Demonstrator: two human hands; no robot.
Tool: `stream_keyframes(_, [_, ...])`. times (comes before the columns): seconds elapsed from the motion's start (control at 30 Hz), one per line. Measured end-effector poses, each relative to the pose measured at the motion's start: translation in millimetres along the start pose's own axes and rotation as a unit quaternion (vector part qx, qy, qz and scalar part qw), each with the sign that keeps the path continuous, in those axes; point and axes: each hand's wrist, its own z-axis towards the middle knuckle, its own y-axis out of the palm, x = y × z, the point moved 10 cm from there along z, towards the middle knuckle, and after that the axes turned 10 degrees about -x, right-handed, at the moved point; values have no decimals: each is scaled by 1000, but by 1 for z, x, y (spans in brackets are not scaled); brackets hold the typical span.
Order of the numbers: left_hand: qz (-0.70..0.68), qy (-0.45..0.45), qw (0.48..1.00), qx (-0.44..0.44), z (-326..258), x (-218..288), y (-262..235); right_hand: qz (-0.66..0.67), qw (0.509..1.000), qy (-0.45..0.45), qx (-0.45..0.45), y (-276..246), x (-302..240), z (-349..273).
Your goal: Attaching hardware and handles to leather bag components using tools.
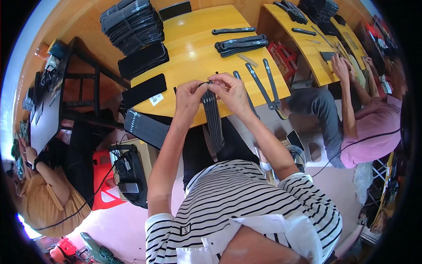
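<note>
Above the near edge of the yellow table, my left hand (188, 97) and my right hand (231, 91) come together, fingers pinched on the top end of a bundle of dark grey straps (212, 116). The bundle hangs between my forearms toward my lap. Fingers hide its top end, so I cannot make out the detail there. Several loose grey straps with light round marks, such as one long strap (260, 84), lie to the right and partly overhang the edge. Farther back are a pile of straps (241, 45) and a single folded strap (233, 31).
Black flat pads (145, 88) and a white label (156, 99) lie at the table's left, below a tall strap stack (132, 27). A dark slotted sheet (147, 128) juts over the edge. Co-workers sit at both sides; a red crate (281, 59) stands between the tables.
</note>
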Motion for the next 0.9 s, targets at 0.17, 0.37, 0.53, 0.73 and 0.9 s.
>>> stream_keyframes(0.17, [7,71,996,58,-4,-1,-4,-266,947,-173,52,9,-43,-13])
stream_keyframes(0.37, [198,198,942,183,-24,25,7,-294,930,-203,85,16,-51,-20])
stream_keyframes(0.53, [226,193,930,215,-31,41,16,-310,918,-209,130,16,-58,-25])
stream_keyframes(0.73, [187,202,941,195,-33,42,16,-305,918,-220,126,16,-67,-27])
stream_keyframes(0.9, [169,196,946,197,-36,40,12,-296,925,-212,111,16,-62,-26])
